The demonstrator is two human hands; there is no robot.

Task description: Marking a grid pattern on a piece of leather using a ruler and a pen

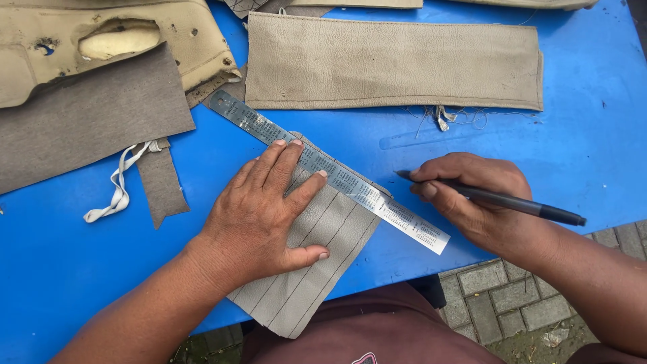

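Observation:
My left hand [266, 212] lies flat, fingers spread, on a small beige leather piece [317, 263] ruled with several dark parallel lines; its fingertips press on a steel ruler [337, 176] laid diagonally along the piece's upper edge. My right hand [472, 195] grips a dark pen [519, 203], tip pointing left, just right of the ruler and a little above the blue table [586, 155]. The piece's lower corner hangs over the table's front edge.
A long beige leather strip [394, 62] with loose threads lies at the back. A grey-brown fabric sheet [87, 114], a worn beige moulded panel [108, 40] and a white elastic strap [120, 185] are at the left. Paving stones [499, 303] show below the table edge.

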